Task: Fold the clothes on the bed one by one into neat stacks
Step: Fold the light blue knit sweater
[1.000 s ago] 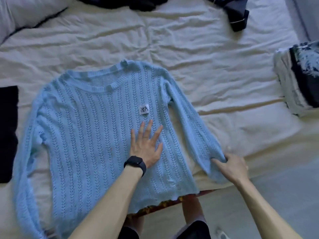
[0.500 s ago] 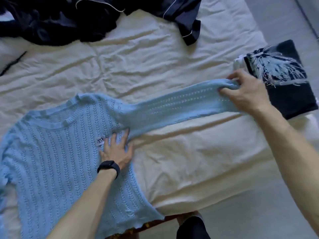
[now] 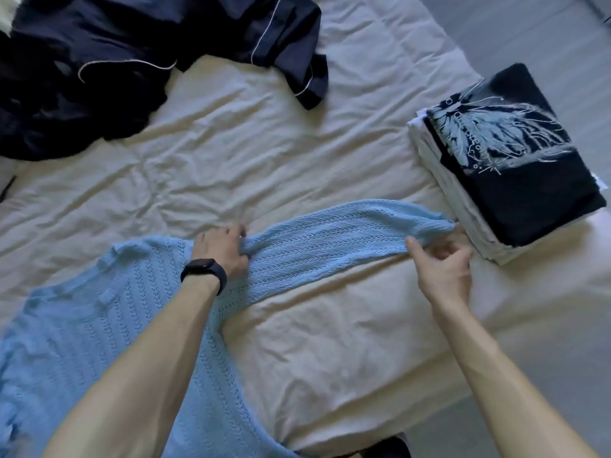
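Since half a second ago, the left hand (image 3: 221,251) is no longer lying flat on the chest of the blue sweater (image 3: 99,342). It is now gripping the sleeve (image 3: 330,246) at its shoulder end, fingers curled into the knit. The right hand (image 3: 443,269) is sitting lower than before, just beside the folded stack (image 3: 515,166). Its forefinger is touching the sleeve's lower edge near the cuff. Whether it is pinching the cuff or letting it go, I cannot tell.

The sleeve is lying stretched along the bed (image 3: 264,160), its cuff nearly reaching the folded stack. The sweater's body is spreading away from the stack towards the bed's near edge.

Judging by this, the task is partly done. A few folded pieces are already sitting squared up in the stack, a dark printed one on top. The sweater is not yet folded at all, and a heap of dark clothes (image 3: 99,61) is waiting well away from the stack, across the bed.

The sweater is showing an open, ribbed knit, pale blue and soft. It is bunching where the left hand is holding it.
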`<move>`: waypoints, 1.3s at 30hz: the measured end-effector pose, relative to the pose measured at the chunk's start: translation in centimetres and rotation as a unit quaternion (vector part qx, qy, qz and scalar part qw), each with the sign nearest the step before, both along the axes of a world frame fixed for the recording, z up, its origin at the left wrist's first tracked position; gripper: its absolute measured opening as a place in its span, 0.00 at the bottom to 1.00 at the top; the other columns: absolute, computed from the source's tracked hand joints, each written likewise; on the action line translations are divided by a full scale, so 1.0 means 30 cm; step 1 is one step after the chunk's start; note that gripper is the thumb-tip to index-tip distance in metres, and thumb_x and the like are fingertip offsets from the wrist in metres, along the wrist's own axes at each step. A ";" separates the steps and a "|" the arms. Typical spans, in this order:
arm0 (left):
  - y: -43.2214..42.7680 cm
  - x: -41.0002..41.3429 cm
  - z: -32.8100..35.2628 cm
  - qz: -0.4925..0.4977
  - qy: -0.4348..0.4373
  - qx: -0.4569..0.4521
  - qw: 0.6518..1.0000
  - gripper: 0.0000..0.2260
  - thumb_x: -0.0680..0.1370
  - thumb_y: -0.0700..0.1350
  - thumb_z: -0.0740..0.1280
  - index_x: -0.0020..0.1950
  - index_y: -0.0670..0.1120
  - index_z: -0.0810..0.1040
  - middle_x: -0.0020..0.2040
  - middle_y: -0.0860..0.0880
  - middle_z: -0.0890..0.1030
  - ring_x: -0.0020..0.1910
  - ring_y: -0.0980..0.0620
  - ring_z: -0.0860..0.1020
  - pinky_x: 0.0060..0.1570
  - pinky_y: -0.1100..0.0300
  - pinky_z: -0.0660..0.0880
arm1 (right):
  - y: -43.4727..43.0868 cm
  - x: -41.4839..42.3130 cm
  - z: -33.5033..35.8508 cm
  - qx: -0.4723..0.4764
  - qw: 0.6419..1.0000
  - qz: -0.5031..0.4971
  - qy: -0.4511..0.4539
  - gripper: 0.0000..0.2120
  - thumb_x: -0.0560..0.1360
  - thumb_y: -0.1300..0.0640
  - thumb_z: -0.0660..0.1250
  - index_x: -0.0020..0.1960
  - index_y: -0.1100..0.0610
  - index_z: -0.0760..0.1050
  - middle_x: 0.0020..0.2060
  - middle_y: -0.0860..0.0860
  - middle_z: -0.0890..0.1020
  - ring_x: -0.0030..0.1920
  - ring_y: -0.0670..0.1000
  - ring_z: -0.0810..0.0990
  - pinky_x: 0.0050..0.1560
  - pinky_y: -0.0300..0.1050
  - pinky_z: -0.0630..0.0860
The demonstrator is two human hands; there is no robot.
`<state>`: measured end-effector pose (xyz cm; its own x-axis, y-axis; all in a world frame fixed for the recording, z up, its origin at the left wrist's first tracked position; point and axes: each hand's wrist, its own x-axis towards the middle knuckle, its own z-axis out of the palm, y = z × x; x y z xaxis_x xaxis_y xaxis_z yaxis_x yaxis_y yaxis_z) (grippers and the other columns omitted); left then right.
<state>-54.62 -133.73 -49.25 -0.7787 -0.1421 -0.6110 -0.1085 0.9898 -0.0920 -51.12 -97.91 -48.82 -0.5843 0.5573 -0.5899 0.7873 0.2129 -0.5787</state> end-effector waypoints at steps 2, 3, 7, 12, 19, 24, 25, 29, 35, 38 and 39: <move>-0.009 -0.038 0.001 -0.026 -0.034 -0.023 0.999 0.14 0.75 0.58 0.68 0.56 0.54 0.74 0.53 0.45 0.82 0.53 0.43 0.79 0.48 0.54 0.70 | 0.002 -0.046 -0.045 -0.047 0.997 -0.041 -0.034 0.50 0.53 0.23 0.76 0.59 0.59 0.77 0.47 0.53 0.85 0.45 0.57 0.83 0.49 0.56 0.81; -0.018 -0.051 0.008 -0.039 -0.045 -0.022 0.998 0.13 0.76 0.60 0.67 0.54 0.54 0.75 0.51 0.46 0.83 0.50 0.44 0.79 0.44 0.55 0.70 | -0.001 -0.075 -0.062 -0.056 0.997 -0.035 -0.041 0.48 0.52 0.23 0.77 0.56 0.59 0.79 0.47 0.54 0.86 0.45 0.56 0.83 0.48 0.56 0.82; -0.044 -0.059 0.050 0.046 0.020 0.086 0.995 0.09 0.77 0.58 0.68 0.48 0.54 0.78 0.43 0.49 0.80 0.44 0.45 0.77 0.39 0.56 0.71 | -0.044 -0.192 0.022 -0.065 0.997 0.022 0.023 0.14 0.72 0.48 0.76 0.53 0.54 0.79 0.51 0.52 0.84 0.55 0.56 0.83 0.54 0.48 0.78; -0.047 -0.026 0.039 0.069 0.103 0.139 0.983 0.08 0.80 0.54 0.67 0.51 0.50 0.79 0.43 0.48 0.79 0.44 0.44 0.77 0.39 0.53 0.70 | 0.007 -0.242 0.050 -0.072 0.979 0.017 0.190 0.12 0.74 0.49 0.73 0.53 0.36 0.74 0.51 0.44 0.82 0.56 0.52 0.83 0.55 0.54 0.81; 0.006 -0.061 -0.035 0.046 0.039 0.049 0.997 0.14 0.79 0.57 0.63 0.58 0.50 0.77 0.54 0.44 0.81 0.53 0.42 0.78 0.48 0.51 0.71 | 0.041 -0.199 -0.057 -0.083 0.992 -0.024 0.090 0.20 0.75 0.56 0.76 0.64 0.61 0.77 0.55 0.54 0.84 0.54 0.49 0.84 0.56 0.40 0.78; 0.214 -0.126 -0.009 0.104 0.024 0.210 0.972 0.22 0.70 0.60 0.63 0.59 0.49 0.75 0.53 0.47 0.79 0.51 0.44 0.77 0.46 0.54 0.71 | 0.034 -0.188 -0.079 -0.175 0.970 -0.142 0.091 0.20 0.74 0.66 0.74 0.65 0.64 0.75 0.52 0.54 0.85 0.52 0.51 0.85 0.58 0.49 0.82; 0.272 -0.148 -0.011 0.099 0.023 0.237 0.966 0.23 0.71 0.62 0.65 0.60 0.49 0.75 0.55 0.47 0.79 0.54 0.45 0.77 0.48 0.54 0.71 | 0.032 -0.187 -0.076 -0.185 0.967 -0.151 0.089 0.20 0.73 0.65 0.75 0.63 0.62 0.76 0.51 0.53 0.85 0.53 0.54 0.85 0.60 0.57 0.81; 0.504 -0.265 -0.016 0.057 0.009 0.293 0.954 0.21 0.75 0.60 0.72 0.61 0.48 0.76 0.58 0.48 0.80 0.57 0.48 0.78 0.52 0.56 0.74 | 0.030 -0.180 -0.083 -0.167 0.974 -0.119 0.095 0.12 0.72 0.59 0.76 0.52 0.52 0.77 0.47 0.48 0.85 0.49 0.51 0.85 0.59 0.61 0.81; 0.800 -0.412 -0.012 -0.007 -0.011 0.348 0.937 0.20 0.75 0.56 0.75 0.60 0.48 0.75 0.56 0.48 0.81 0.52 0.48 0.79 0.48 0.55 0.75 | 0.036 -0.162 -0.110 -0.168 0.979 -0.083 0.085 0.19 0.61 0.40 0.74 0.47 0.49 0.79 0.46 0.49 0.87 0.49 0.52 0.86 0.56 0.61 0.81; 0.868 -0.461 -0.020 -0.052 -0.006 0.353 0.934 0.14 0.75 0.54 0.75 0.56 0.49 0.79 0.53 0.47 0.81 0.50 0.46 0.79 0.47 0.54 0.76 | 0.043 -0.160 -0.118 -0.156 0.980 -0.083 0.092 0.13 0.66 0.42 0.74 0.46 0.47 0.78 0.46 0.47 0.86 0.49 0.51 0.85 0.56 0.58 0.81; 0.883 -0.474 -0.025 -0.071 0.002 0.347 0.935 0.12 0.76 0.53 0.74 0.55 0.50 0.80 0.53 0.47 0.82 0.50 0.46 0.79 0.47 0.55 0.76 | 0.045 -0.161 -0.119 -0.156 0.976 -0.104 0.108 0.10 0.70 0.46 0.75 0.46 0.48 0.78 0.45 0.47 0.86 0.47 0.49 0.85 0.54 0.56 0.82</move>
<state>-68.82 -107.25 -49.99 -0.7615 0.3936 -0.5149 0.0301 0.8150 0.5786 -55.94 -96.56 -52.40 -0.6078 0.4897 -0.6251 0.6466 -0.1517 -0.7476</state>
